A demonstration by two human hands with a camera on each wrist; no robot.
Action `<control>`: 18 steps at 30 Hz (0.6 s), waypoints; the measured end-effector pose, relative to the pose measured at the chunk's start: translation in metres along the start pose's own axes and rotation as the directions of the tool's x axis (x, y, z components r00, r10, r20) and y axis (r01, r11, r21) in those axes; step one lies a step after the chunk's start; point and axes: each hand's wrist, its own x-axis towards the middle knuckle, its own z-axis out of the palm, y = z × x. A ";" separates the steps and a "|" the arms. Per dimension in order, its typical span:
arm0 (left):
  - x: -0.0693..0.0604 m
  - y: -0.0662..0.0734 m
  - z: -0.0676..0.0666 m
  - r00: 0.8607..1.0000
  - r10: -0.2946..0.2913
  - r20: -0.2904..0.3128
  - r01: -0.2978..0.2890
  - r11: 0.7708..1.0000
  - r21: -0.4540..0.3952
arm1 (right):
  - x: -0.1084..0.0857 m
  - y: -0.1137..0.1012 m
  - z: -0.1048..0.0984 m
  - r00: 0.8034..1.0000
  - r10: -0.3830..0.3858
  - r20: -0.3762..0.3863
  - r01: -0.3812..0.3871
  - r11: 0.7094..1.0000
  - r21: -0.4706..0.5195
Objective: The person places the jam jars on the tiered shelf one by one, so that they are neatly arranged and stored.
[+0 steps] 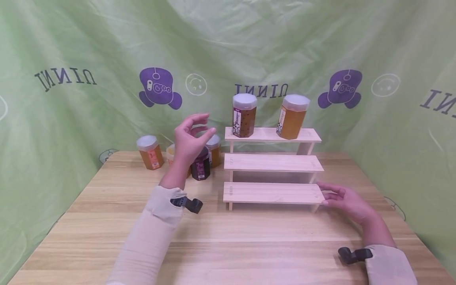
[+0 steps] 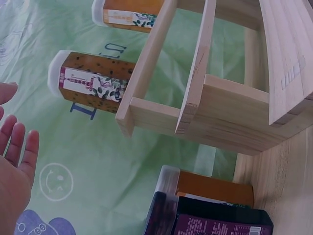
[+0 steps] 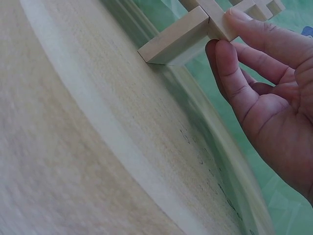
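A three-step wooden rack stands on the table, with a speckled brown jar and an amber jar on its top step. My left hand is raised left of the rack, fingers loosely bent and thumb apart, holding nothing; the left wrist view shows the hand beside the speckled jar without touching it. My right hand pinches the right end of the lowest step; in the right wrist view thumb and fingers of the hand grip the board's end.
Behind and below my left hand stand several jars: an orange one at the left, a dark purple one, an amber one and another partly hidden by the arm. A green printed curtain hangs behind the wooden table.
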 end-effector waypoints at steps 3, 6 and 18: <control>-0.003 0.002 -0.005 1.000 0.003 -0.006 -0.004 1.000 -0.012 | 0.000 -0.001 0.000 1.000 -0.006 0.001 0.006 1.000 0.007; -0.007 0.005 -0.010 1.000 0.006 -0.010 -0.006 1.000 -0.026 | 0.000 -0.001 -0.001 1.000 -0.004 0.002 0.004 1.000 0.005; -0.021 0.013 -0.035 0.999 -0.030 -0.017 0.029 0.996 -0.089 | 0.000 -0.001 -0.001 1.000 0.010 -0.003 -0.010 0.999 -0.032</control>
